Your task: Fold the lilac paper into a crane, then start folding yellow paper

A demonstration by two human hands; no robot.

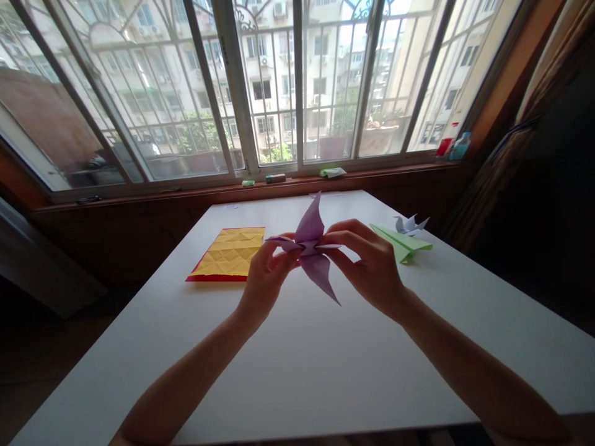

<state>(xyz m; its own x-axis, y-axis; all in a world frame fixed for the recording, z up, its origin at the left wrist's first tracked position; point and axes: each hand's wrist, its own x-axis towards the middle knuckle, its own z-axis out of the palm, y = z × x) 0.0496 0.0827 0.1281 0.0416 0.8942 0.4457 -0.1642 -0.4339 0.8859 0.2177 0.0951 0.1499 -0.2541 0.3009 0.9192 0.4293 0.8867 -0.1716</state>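
Observation:
Between my two hands, above the white table (297, 359), is a purple origami crane (310, 224) with both wings spread, one pointing away from me and one toward me. My left hand (269, 272) pinches its left point between thumb and fingers. On the other side, my right hand (367, 263) grips the right point the same way. Just left of my left hand lie creased yellow paper (232, 251) and red paper (216, 279) beneath it. Beyond my right hand rest a green paper plane (403, 243) and a small white origami bird (409, 225).
A barred window (297, 93) rises behind the table. Along its wooden sill (199, 188) sit a dark small box (276, 178), a green-and-white packet (332, 173) and, at the right, a red bottle (446, 144) and a blue bottle (460, 147). A curtain (515, 133) hangs at the right.

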